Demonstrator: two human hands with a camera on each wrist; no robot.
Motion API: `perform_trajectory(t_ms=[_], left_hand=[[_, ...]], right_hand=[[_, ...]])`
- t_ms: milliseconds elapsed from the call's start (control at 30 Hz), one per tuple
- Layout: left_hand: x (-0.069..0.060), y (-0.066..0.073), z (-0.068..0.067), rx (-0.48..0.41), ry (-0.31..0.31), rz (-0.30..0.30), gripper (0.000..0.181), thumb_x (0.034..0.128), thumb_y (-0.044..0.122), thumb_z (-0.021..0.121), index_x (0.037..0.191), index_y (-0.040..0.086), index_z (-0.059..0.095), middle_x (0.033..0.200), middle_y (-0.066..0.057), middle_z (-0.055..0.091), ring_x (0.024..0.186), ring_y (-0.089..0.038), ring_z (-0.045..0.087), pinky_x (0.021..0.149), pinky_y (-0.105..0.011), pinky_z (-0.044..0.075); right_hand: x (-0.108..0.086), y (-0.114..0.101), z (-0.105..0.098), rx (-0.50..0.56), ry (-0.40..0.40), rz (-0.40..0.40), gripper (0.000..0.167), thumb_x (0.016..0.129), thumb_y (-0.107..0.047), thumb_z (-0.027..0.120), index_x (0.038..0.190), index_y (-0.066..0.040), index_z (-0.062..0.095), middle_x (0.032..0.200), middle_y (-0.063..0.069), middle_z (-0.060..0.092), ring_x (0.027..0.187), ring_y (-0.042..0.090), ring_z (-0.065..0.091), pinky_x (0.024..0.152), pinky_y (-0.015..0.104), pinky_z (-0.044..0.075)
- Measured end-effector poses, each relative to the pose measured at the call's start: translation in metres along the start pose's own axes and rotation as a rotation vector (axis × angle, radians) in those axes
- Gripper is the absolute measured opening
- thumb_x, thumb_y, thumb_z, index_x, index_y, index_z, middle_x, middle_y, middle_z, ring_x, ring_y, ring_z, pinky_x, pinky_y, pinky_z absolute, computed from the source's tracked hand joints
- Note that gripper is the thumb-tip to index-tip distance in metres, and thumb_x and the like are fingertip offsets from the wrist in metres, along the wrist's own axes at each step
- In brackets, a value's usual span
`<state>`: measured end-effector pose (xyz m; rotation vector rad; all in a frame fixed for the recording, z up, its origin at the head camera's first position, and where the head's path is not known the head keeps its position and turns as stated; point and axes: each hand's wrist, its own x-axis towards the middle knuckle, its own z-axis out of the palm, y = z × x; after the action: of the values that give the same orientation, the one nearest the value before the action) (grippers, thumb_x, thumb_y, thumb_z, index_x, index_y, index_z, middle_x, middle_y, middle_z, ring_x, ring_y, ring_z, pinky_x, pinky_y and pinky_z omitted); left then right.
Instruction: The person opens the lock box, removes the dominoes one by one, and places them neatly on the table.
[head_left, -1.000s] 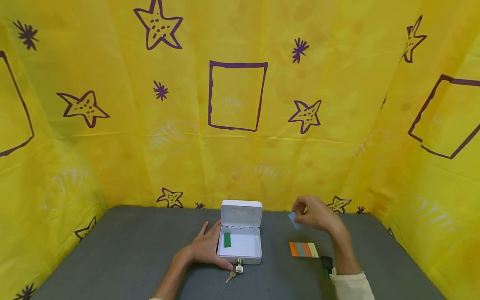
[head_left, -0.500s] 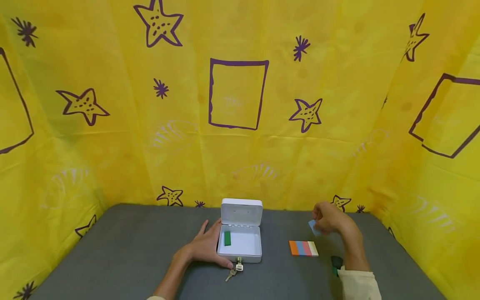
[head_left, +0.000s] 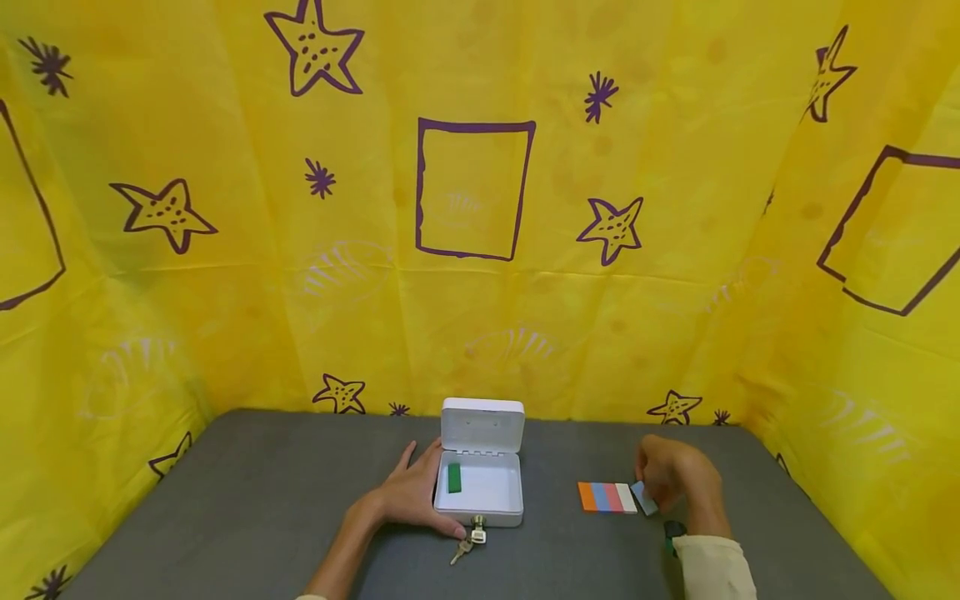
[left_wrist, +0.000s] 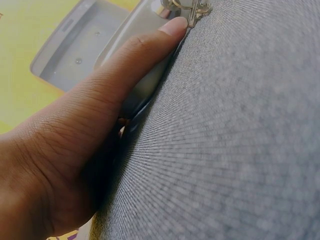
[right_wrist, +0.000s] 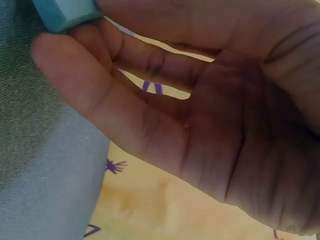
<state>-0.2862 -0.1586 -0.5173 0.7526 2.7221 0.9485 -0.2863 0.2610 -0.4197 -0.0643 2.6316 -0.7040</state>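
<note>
A small white cash box [head_left: 480,500] stands with its lid [head_left: 482,427] up. A green block [head_left: 454,477] lies inside, towards the left. In the front lock sits a key [head_left: 478,533], with another key [head_left: 461,551] hanging beside it. My left hand [head_left: 412,497] rests on the box's left side, thumb extended along the front in the left wrist view. My right hand [head_left: 678,475] pinches a light blue block [head_left: 643,497], tilted at the right end of a row of coloured blocks [head_left: 607,497]. That block shows only partly in the right wrist view [right_wrist: 67,12].
The grey table [head_left: 270,500] carries the box and the blocks. Behind it and on both sides hangs a yellow curtain [head_left: 480,333] with purple stars and square outlines. A dark device [head_left: 674,531] is at the right wrist.
My right hand has moved right and then down towards me with the light blue block, which is now beside the row's right end. The left hand and the box stay put.
</note>
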Motion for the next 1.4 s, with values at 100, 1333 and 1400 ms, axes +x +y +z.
perform_trajectory(t_ms=[100,1333,1400], left_hand=[[0.001,-0.003,0.001,-0.002,0.003,0.008,0.139,0.0657,0.066,0.089,0.165,0.003,0.014,0.171,-0.021,0.026,0.158,-0.040,0.030,0.128,-0.071,-0.004],[0.007,-0.018,0.010,-0.007,0.025,0.006,0.141,0.0626,0.068,0.090,0.165,0.006,0.016,0.172,-0.018,0.026,0.159,-0.037,0.030,0.129,-0.069,-0.006],[0.007,-0.019,0.010,-0.008,0.026,0.009,0.140,0.0629,0.068,0.089,0.165,0.007,0.016,0.172,-0.017,0.026,0.159,-0.037,0.030,0.129,-0.069,-0.006]], right_hand=[[0.001,0.002,0.001,0.007,-0.003,0.016,0.019,0.082,0.016,0.064,0.087,-0.002,0.066,0.078,0.010,0.060,0.057,0.017,0.053,0.054,0.024,0.053],[0.010,0.005,0.006,0.016,0.001,0.011,0.008,0.088,0.010,0.067,0.086,0.002,0.068,0.079,0.011,0.061,0.062,0.019,0.063,0.061,0.027,0.059],[0.009,0.005,0.006,0.007,0.009,-0.003,0.010,0.087,0.012,0.066,0.083,0.003,0.069,0.075,0.009,0.061,0.059,0.017,0.059,0.058,0.025,0.054]])
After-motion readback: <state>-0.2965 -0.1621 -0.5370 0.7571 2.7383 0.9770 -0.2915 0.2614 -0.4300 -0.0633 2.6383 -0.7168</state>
